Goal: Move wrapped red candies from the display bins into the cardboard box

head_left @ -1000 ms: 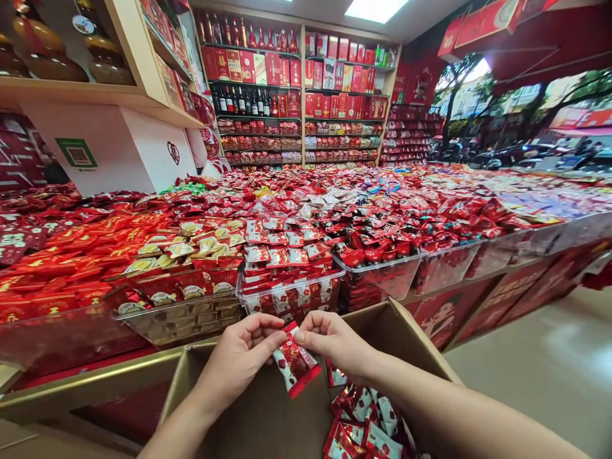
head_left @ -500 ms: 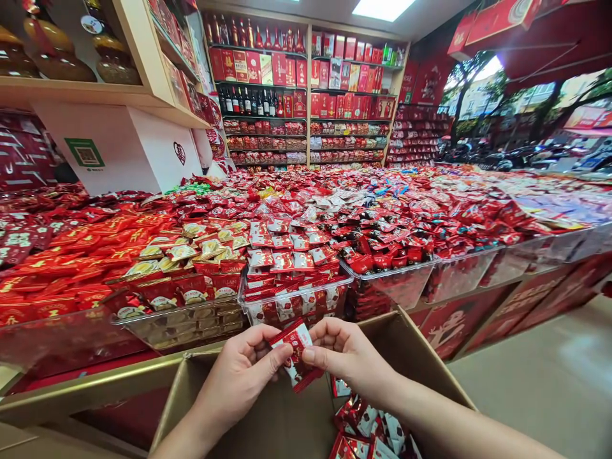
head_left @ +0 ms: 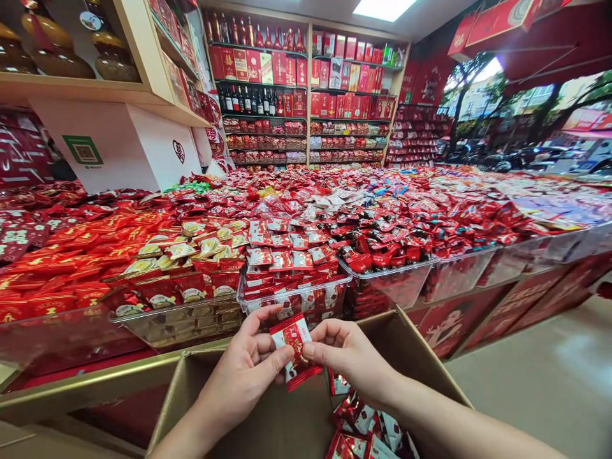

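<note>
Between my two hands is a small red-and-white wrapped candy packet, its printed face toward me. My left hand pinches its left side, thumb on the front and fingers behind. On the right edge, my right hand grips it between thumb and fingers. Both hands are over an open cardboard box. Inside the box, at the right, lies a heap of similar red-and-white packets. Just beyond my hands stands a clear plastic bin stacked with packets of the same look.
Clear bins of red packets extend to the right, and orange-red packets are piled at the left. A white pillar rises at the left. Shelves of bottles and boxes line the back wall.
The packet has turned slightly, so more of its printed front shows. My left index finger has lifted away from the packet's top edge. Both hands stay over the box.
</note>
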### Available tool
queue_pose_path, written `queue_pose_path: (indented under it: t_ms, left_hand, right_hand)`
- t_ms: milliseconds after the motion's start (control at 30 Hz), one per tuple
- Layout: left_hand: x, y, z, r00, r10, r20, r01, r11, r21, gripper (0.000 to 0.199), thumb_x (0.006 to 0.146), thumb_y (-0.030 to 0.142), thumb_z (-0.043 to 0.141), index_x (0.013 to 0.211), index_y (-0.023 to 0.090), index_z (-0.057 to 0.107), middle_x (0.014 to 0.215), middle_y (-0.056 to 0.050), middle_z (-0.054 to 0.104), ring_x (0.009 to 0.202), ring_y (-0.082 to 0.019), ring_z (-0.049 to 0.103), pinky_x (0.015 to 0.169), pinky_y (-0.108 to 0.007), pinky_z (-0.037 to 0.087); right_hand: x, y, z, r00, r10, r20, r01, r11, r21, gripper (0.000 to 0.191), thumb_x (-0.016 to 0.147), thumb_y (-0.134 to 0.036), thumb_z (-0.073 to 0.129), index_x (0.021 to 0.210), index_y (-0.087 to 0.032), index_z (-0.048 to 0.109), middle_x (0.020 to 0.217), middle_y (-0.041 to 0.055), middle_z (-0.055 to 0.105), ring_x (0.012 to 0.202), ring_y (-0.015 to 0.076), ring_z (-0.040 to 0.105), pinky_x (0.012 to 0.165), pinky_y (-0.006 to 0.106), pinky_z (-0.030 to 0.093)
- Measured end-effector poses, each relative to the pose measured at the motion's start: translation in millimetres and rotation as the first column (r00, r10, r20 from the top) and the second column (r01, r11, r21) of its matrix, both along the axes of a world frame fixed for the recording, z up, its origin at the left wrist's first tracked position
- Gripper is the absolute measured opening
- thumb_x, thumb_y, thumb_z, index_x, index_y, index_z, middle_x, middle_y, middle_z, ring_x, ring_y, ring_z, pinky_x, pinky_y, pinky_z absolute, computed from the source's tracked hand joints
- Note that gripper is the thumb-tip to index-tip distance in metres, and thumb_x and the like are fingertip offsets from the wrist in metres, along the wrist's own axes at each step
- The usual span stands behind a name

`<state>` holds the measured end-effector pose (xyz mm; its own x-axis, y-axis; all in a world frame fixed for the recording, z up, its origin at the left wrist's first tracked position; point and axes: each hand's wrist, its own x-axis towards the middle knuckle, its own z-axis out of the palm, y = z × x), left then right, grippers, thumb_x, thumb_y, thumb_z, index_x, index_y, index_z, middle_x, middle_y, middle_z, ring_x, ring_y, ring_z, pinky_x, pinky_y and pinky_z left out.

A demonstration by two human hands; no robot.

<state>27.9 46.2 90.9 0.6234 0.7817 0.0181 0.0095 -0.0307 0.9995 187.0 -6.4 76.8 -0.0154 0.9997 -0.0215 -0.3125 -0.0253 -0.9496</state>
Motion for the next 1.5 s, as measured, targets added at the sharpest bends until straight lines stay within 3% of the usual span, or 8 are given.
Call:
queue_pose_path:
  t_ms: [267, 533, 733, 867, 1133, 1200, 1300, 1500]
  left_hand:
    - [-2, 5, -0.5, 1.0, -0.004, -0.015, 0.004, 1.0, -0.021, 0.04, 0.076, 0.03, 0.057, 0.106, 0.023, 0.03, 0.065, 0.003, 0.065, 0.051, -0.009, 0.053, 0.047, -0.017, 0.039]
    - [-2, 1, -6.8, 0.992, -0.128, -0.005, 0.127, 0.99, -0.053, 0.03, 0.075, 0.024, 0.059, 0.089, 0.023, 0.032, 0.065, 0.005, 0.063, 0.052, -0.007, 0.051, 0.047, -0.016, 0.034]
    - [-3, -3, -2.5, 0.988, -0.155, -0.03, 0.151, 0.983, -0.101, 0.051, 0.071, 0.019, 0.062, 0.11, 0.023, 0.03, 0.067, 0.004, 0.063, 0.065, -0.012, 0.059, 0.06, -0.023, 0.043]
    - [-3, -4, -4.1, 0.99, -0.089, -0.106, 0.09, 0.996, -0.001, 0.045, 0.071, 0.023, 0.06, 0.109, 0.022, 0.034, 0.057, 0.006, 0.059, 0.054, -0.012, 0.056, 0.052, -0.021, 0.041]
    - [0, -9, -8.4, 0.99, -0.122, -0.066, 0.129, 0.986, 0.105, 0.025, 0.076, 0.03, 0.054, 0.101, 0.026, 0.049, 0.09, -0.001, 0.065, 0.078, -0.016, 0.061, 0.065, -0.025, 0.047]
    - [0, -8, -10.6, 0.99, -0.007, -0.139, 0.052, 0.946, 0.319, 0.025, 0.076, 0.028, 0.055, 0.101, 0.026, 0.053, 0.087, -0.001, 0.066, 0.074, -0.016, 0.061, 0.065, -0.025, 0.047]
    - [-1, -7, -12.0, 0.981, 0.129, -0.144, -0.003, 0.754, 0.656, 0.026, 0.077, 0.02, 0.053, 0.102, 0.026, 0.058, 0.095, -0.002, 0.066, 0.085, -0.016, 0.06, 0.078, -0.026, 0.045]
    - [-6, -13, -0.3, 0.988, 0.082, -0.129, 0.053, 0.606, 0.794, 0.028, 0.076, 0.017, 0.055, 0.103, 0.024, 0.057, 0.109, -0.005, 0.058, 0.099, -0.018, 0.054, 0.086, -0.029, 0.043]
  right_hand:
    - [10, -5, -0.9, 0.904, -0.071, 0.421, -0.092, 0.931, 0.354, 0.045, 0.059, -0.023, 0.072, 0.097, -0.02, 0.048, 0.101, 0.0059, 0.052, 0.075, 0.0128, 0.051, 0.064, 0.026, 0.041]
    - [6, -3, -3.5, 0.996, 0.082, -0.047, -0.082, 0.997, -0.007, 0.052, 0.055, -0.024, 0.075, 0.094, -0.019, 0.04, 0.078, 0.0, 0.059, 0.06, 0.0121, 0.058, 0.058, 0.027, 0.044]
    - [8, -4, 1.0, 0.999, -0.029, -0.037, 0.029, 1.0, 0.005, 0.042, 0.056, -0.026, 0.074, 0.085, -0.016, 0.045, 0.069, -0.0017, 0.06, 0.061, 0.0117, 0.058, 0.058, 0.026, 0.044]
    - [8, -4, 3.4, 0.999, -0.033, -0.016, 0.033, 0.999, 0.002, 0.041, 0.056, -0.025, 0.074, 0.084, -0.017, 0.046, 0.067, -0.0028, 0.059, 0.059, 0.0094, 0.056, 0.056, 0.022, 0.042]
    - [3, -8, 3.1, 0.998, -0.062, -0.031, 0.064, 0.996, 0.064, 0.029, 0.062, -0.027, 0.07, 0.082, -0.015, 0.053, 0.078, 0.0007, 0.058, 0.065, 0.0085, 0.051, 0.051, 0.019, 0.037]
    - [0, -10, 4.9, 0.989, -0.081, -0.123, 0.087, 0.995, 0.045, 0.03, 0.064, -0.029, 0.068, 0.086, -0.016, 0.053, 0.083, 0.0013, 0.056, 0.071, 0.0104, 0.052, 0.059, 0.023, 0.042]
    - [-7, -15, 7.7, 0.965, -0.151, -0.213, 0.154, 0.988, -0.005, 0.031, 0.065, -0.033, 0.067, 0.086, -0.019, 0.049, 0.083, -0.0001, 0.053, 0.073, 0.0117, 0.053, 0.066, 0.028, 0.044]
    - [-8, -19, 9.8, 0.968, -0.215, -0.131, 0.207, 0.975, -0.074, 0.041, 0.055, -0.02, 0.073, 0.085, -0.018, 0.045, 0.078, -0.0009, 0.058, 0.067, 0.0097, 0.054, 0.065, 0.024, 0.042]
